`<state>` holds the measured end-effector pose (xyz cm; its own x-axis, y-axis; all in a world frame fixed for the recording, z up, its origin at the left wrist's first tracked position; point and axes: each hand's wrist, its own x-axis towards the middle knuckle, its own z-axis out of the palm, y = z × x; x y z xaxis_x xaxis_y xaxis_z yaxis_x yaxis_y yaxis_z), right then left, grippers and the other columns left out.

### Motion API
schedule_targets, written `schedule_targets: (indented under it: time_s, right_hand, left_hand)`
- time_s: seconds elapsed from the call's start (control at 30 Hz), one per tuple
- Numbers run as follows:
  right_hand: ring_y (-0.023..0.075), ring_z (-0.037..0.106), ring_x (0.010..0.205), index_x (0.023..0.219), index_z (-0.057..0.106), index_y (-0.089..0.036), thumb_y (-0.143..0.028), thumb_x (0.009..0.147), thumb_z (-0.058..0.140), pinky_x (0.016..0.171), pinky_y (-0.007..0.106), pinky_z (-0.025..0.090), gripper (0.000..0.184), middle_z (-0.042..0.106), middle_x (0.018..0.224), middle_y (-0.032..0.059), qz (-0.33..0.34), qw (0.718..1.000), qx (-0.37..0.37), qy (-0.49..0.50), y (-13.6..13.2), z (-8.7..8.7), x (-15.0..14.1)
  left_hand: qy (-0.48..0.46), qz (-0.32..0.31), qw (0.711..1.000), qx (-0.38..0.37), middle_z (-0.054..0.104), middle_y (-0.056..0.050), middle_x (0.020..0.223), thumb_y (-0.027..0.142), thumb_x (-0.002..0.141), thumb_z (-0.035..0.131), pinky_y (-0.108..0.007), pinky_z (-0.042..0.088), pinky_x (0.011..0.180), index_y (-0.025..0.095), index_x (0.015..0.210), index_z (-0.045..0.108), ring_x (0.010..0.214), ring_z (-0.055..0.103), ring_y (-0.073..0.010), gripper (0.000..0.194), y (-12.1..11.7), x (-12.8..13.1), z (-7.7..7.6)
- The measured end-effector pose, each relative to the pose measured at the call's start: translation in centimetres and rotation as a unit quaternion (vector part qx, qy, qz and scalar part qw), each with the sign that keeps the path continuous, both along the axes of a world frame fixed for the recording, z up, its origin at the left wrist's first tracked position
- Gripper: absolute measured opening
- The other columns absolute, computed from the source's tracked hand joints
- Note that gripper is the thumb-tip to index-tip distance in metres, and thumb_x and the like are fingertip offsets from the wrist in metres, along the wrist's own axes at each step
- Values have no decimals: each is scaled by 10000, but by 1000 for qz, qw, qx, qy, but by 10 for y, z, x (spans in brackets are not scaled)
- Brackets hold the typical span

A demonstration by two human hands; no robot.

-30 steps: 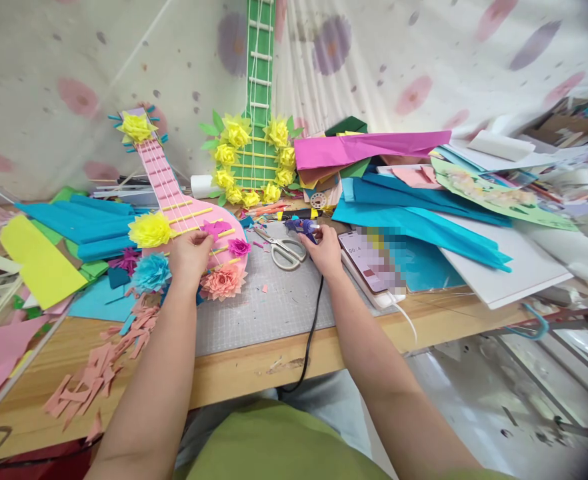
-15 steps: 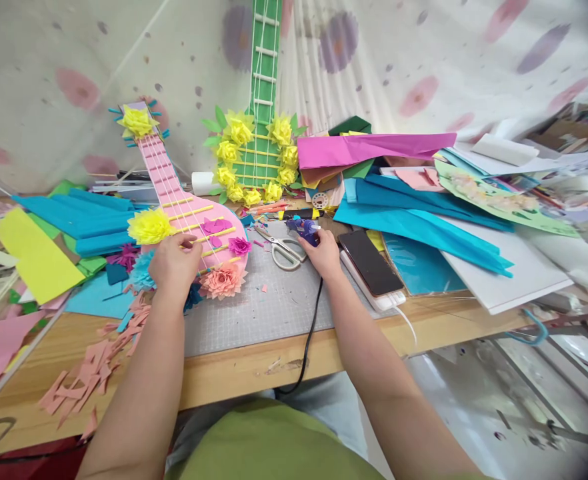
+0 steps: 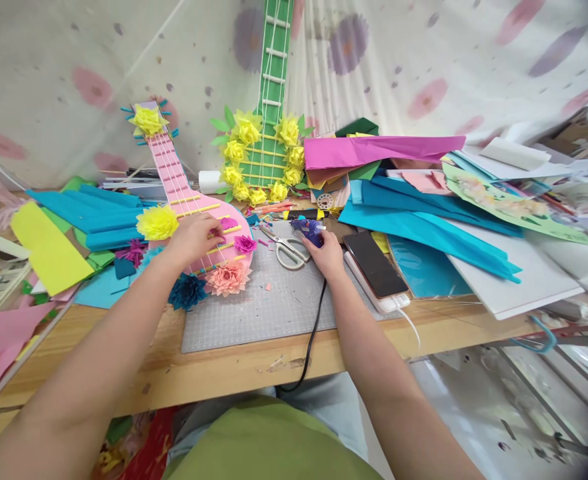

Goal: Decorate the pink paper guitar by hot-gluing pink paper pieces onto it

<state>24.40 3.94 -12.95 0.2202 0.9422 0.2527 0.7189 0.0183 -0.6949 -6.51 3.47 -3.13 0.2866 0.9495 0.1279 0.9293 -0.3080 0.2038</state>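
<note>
The pink paper guitar [image 3: 201,203] leans at the left, with white strings, yellow strips and paper flowers on it. Over its body is my left hand [image 3: 194,240], fingers bent together beside a loose-looking magenta paper piece [image 3: 229,223]; whatever is between the fingertips is hidden. Close by are a magenta flower [image 3: 245,245], a salmon flower [image 3: 228,278], a yellow flower [image 3: 157,223] and a dark blue flower [image 3: 187,292]. My right hand [image 3: 328,255] is closed around a purple-blue hot glue gun [image 3: 308,231], its nozzle pointing right. Scissors [image 3: 290,253] lie just left of it.
A grey cutting mat [image 3: 254,320] covers the table's middle. A phone [image 3: 375,263] rests on a white power strip [image 3: 387,305]. Behind stands a green paper guitar [image 3: 267,157]. Blue folded paper [image 3: 424,223] is stacked right. A black cord [image 3: 315,327] crosses the table edge.
My left hand has moved right and slightly up across the pink guitar to the magenta piece. My left forearm now covers the salmon scraps. My right hand stays on the glue gun.
</note>
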Motion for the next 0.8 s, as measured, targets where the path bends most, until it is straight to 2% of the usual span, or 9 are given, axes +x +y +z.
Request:
schedule_targets:
  time_s: [0.13, 0.3, 0.43, 0.53, 0.8]
  right_hand:
    - [261, 582, 914, 935, 616, -184, -541, 765, 605, 759, 352, 443, 396, 616, 957, 110, -1, 1000, -13, -7, 0, 1, 0]
    - [261, 588, 908, 948, 616, -180, -538, 766, 603, 749, 350, 443, 401, 624, 975, 119, 1, 1000, -17, -11, 0, 2, -1]
    - [254, 587, 874, 919, 620, -189, -566, 761, 596, 730, 347, 442, 410, 625, 946, 110, -2, 1000, -14, -12, 2, -1, 0]
    - [255, 585, 887, 934, 628, -188, -570, 755, 598, 733, 345, 442, 424, 632, 954, 113, 0, 1000, -6, -9, 3, -3, 1]
    - [254, 587, 882, 915, 619, -177, -504, 770, 617, 739, 339, 438, 358, 625, 947, 112, -2, 1000, -19, -16, 0, 1, -1]
  left_hand:
    - [-16, -4, 1000, -8, 656, -56, 838, 334, 732, 632, -353, 432, 833, 204, 711, 626, 911, 592, -236, 133, -2, -1, 1]
    - [-36, 2, 999, -1, 642, -69, 856, 366, 745, 620, -371, 437, 856, 204, 726, 611, 949, 583, -253, 164, -2, -1, -1]
    - [-34, -25, 999, 6, 640, -70, 905, 371, 739, 625, -379, 430, 897, 203, 796, 627, 993, 570, -253, 177, 1, -4, -5]
    - [-35, -35, 999, -1, 637, -65, 864, 361, 745, 612, -381, 430, 887, 202, 740, 614, 970, 571, -250, 159, 2, -5, -6]
    - [-90, -9, 996, -8, 647, -62, 843, 354, 751, 595, -346, 446, 807, 190, 743, 615, 875, 584, -224, 165, 2, -6, -5]
